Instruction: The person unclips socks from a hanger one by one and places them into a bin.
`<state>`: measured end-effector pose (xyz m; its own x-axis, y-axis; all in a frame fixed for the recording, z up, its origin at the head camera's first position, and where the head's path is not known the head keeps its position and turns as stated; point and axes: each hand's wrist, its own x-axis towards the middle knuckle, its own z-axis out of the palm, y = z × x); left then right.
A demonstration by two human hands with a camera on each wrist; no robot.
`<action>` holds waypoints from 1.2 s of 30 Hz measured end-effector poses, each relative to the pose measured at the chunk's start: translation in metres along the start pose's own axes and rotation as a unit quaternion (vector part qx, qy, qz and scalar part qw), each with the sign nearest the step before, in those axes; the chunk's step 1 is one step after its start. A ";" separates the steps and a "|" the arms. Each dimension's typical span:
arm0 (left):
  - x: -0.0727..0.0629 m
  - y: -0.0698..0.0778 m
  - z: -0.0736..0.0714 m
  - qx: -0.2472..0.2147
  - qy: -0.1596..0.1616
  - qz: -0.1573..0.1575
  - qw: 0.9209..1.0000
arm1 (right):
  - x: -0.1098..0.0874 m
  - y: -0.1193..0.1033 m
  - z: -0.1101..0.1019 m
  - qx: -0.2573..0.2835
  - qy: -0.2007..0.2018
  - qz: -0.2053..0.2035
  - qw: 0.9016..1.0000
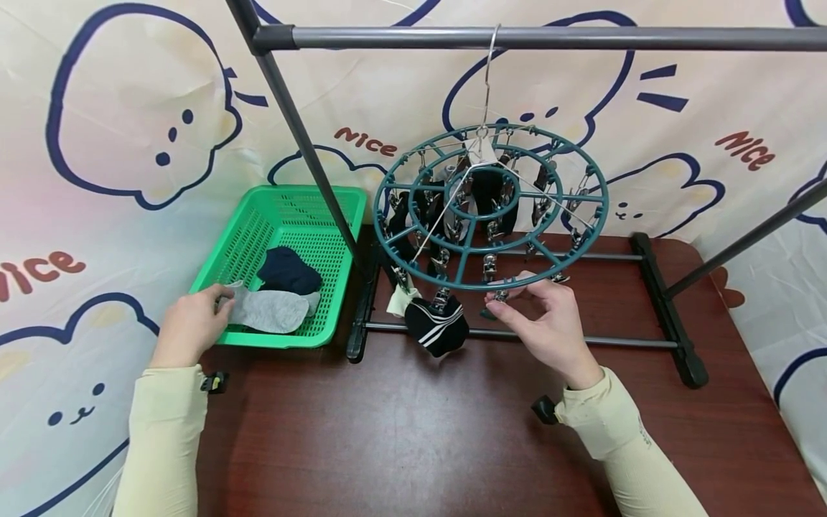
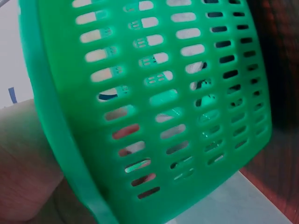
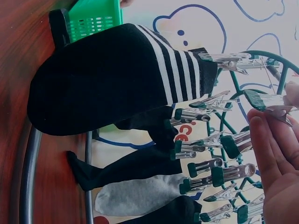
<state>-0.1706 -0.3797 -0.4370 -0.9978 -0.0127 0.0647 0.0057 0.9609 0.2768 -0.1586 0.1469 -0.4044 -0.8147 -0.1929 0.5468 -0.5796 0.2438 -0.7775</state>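
My left hand (image 1: 192, 324) reaches over the near left rim of the green basket (image 1: 258, 205) and pinches the end of a light grey sock (image 1: 271, 310). A dark navy sock (image 1: 288, 271) lies bunched beside it. My right hand (image 1: 549, 319) is at the front edge of the round teal hanger (image 1: 461, 269), pinching a metal clip (image 3: 268, 100) with green tips between thumb and fingers. Left of that hand hangs a black sock with white stripes (image 1: 436, 327), held by another clip. The left wrist view mostly shows the basket's slotted wall (image 2: 140, 112), hiding the left fingers.
The hanger hooks onto the grey bar (image 1: 555, 38) of a rack whose black feet (image 1: 668, 312) stand on the brown table (image 1: 388, 431). More clipped socks hang below the rings, including a grey one (image 3: 140, 193) and a long black one (image 3: 126, 168). A printed cloth surrounds the table.
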 end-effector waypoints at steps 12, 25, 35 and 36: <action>0.003 0.000 -0.002 0.011 -0.107 -0.024 0.994 | 0.000 -0.001 -0.001 -0.004 -0.001 0.002 1.000; 0.009 0.001 0.000 0.060 -0.145 0.012 0.987 | 0.000 -0.001 0.001 -0.001 -0.003 0.002 1.000; 0.011 -0.001 -0.003 0.057 -0.178 -0.002 0.982 | 0.000 -0.003 0.001 -0.004 -0.002 0.005 1.000; 0.011 -0.001 -0.003 0.058 -0.183 -0.004 0.981 | 0.000 -0.003 0.001 -0.006 -0.002 0.006 1.000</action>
<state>-0.1818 -0.3815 -0.4332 -0.9549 0.0601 -0.2907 0.0122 0.9864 0.1640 -0.1564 0.1455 -0.4022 -0.8218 -0.1944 0.5356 -0.5696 0.2571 -0.7807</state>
